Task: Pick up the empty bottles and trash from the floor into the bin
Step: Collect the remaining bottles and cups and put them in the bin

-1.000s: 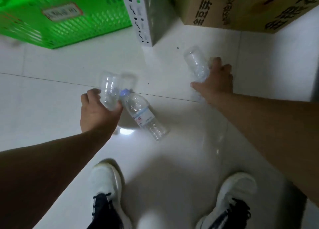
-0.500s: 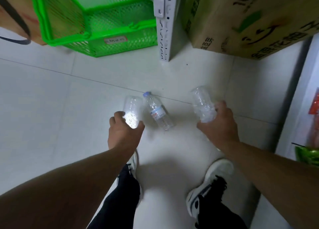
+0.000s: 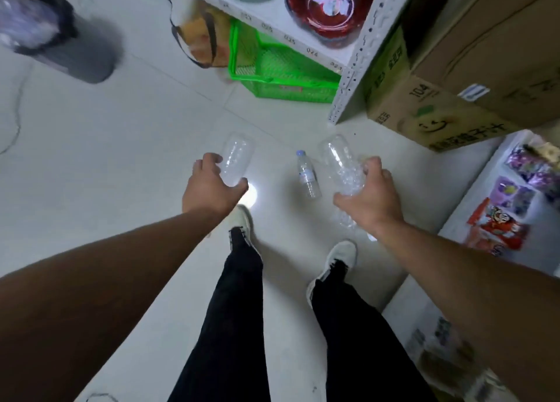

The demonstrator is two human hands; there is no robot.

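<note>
Both hands lifted higher: L hand (image 3: 212, 191) grips clear bottle (image 3: 235, 162), R hand (image 3: 371, 194) crushed bottle (image 3: 344, 168).

Both held bottles (image 3: 235, 162) now higher

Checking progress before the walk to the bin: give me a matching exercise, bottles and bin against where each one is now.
Things:
1. Smooth bottle
2. Crumpled bottle
3. Capped bottle
4. Bin

Places:
A. Lying on the floor between the hands
B. Gripped by the right hand
C. Far left, on the floor
D. Gripped by the left hand

Pairs: 1-D, 2-B, 3-A, 4-C
</note>
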